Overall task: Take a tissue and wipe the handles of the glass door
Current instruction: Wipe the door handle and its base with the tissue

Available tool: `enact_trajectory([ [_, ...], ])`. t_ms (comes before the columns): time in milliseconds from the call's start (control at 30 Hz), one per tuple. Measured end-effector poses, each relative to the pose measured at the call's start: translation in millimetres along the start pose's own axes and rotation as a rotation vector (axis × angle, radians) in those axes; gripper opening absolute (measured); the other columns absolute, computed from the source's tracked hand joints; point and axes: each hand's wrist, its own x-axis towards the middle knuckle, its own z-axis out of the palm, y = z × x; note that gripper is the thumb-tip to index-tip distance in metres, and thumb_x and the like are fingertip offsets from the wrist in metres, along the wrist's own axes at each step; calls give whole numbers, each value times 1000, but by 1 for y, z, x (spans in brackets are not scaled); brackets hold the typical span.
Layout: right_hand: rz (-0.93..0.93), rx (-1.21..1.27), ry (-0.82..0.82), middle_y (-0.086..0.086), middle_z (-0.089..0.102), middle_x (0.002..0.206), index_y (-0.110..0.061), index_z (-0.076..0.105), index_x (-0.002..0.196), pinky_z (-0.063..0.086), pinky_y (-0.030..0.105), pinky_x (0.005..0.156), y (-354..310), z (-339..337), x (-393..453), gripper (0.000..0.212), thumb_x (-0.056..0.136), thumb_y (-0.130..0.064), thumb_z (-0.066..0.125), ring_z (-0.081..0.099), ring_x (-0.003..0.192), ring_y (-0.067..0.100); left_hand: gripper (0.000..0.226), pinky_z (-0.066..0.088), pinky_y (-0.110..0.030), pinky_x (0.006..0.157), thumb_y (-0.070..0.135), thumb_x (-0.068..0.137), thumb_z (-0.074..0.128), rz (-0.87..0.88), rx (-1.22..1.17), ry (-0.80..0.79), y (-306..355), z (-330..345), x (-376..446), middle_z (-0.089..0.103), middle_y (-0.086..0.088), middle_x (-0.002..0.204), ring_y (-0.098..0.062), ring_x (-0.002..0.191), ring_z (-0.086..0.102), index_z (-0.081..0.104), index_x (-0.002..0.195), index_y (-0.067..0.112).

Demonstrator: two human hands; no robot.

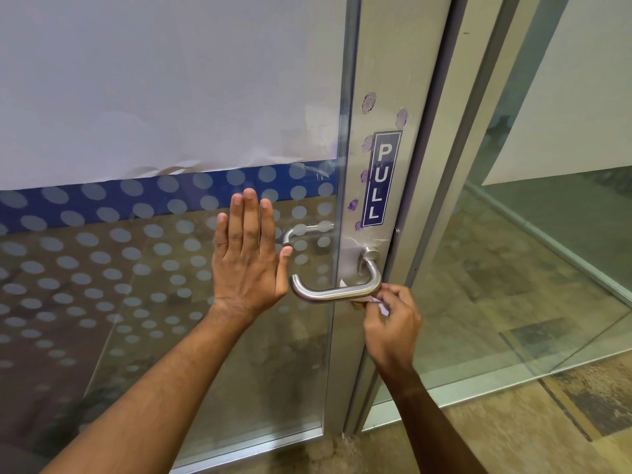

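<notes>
Speckled floor (513, 436) — door frame (345, 388) standing

Two bare forearms, left hand (247, 254), right hand (393, 328), sleeveless

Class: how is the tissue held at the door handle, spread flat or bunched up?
Bunched up: only small white bits of the tissue show, pinched by the right hand under the handle.

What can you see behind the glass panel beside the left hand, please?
Through the glass panel, a second handle shows on the far side, partly veiled by frosted dots. The left hand, flat on the glass, covers whatever lies behind it.
</notes>
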Motion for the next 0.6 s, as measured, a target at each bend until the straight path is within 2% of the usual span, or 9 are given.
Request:
enact_trajectory([
  [100, -91, -40, -81, 6, 62, 96, -1, 72, 87, 48, 25, 77, 2, 1, -2, 15, 73, 2, 69, 57, 83, 15, 99, -15, -41, 122, 39, 91, 49, -1, 9, -3, 0, 0, 0, -36, -9, 157, -24, 148, -26, -21, 152, 7],
  [167, -101, -74, -96, 6, 60, 99, -3, 72, 86, 49, 26, 78, 4, 4, -1, 17, 72, 5, 67, 56, 84, 14, 99, -15, -40, 121, 40, 91, 49, -2, 7, -6, 0, 1, 0, -37, -8, 157, -24, 148, -27, -22, 152, 8],
  [233, -68, -81, -44, 9, 58, 99, -2, 72, 85, 51, 31, 79, 8, 8, 1, 18, 72, 9, 65, 56, 85, 17, 99, -16, -40, 121, 40, 91, 48, -6, 8, -8, 0, 0, 1, -37, -8, 157, -23, 148, -27, -23, 152, 8],
  [300, -40, -58, 28, 10, 58, 90, 1, 70, 83, 51, 34, 71, 10, 13, 2, 17, 72, 12, 64, 57, 78, 21, 98, -16, -40, 121, 40, 91, 48, -6, 8, -3, 0, 0, 1, -37, -8, 157, -23, 148, -27, -23, 152, 8],
  [400, 21, -6, 112, 6, 58, 76, -4, 63, 79, 42, 30, 60, 7, 21, 2, 14, 73, 8, 67, 53, 68, 22, 98, -15, -40, 121, 40, 92, 47, -5, 8, -6, 0, 0, 1, -37, -8, 157, -24, 148, -27, -23, 152, 8],
  [533, 111, 41, 262, 8, 54, 89, -3, 65, 84, 43, 33, 72, -3, 33, 5, 19, 69, 3, 74, 49, 84, 24, 96, -16, -40, 121, 41, 93, 43, -5, 13, -12, 1, 0, 0, -38, -8, 156, -24, 148, -28, -24, 152, 8],
  [600, 155, 70, 304, 8, 50, 91, 0, 66, 84, 42, 25, 71, -7, 37, 4, 21, 66, 7, 73, 50, 80, 21, 95, -16, -40, 121, 42, 93, 42, -3, 8, -10, 1, 0, 0, -38, -8, 156, -24, 148, -28, -24, 152, 8],
])
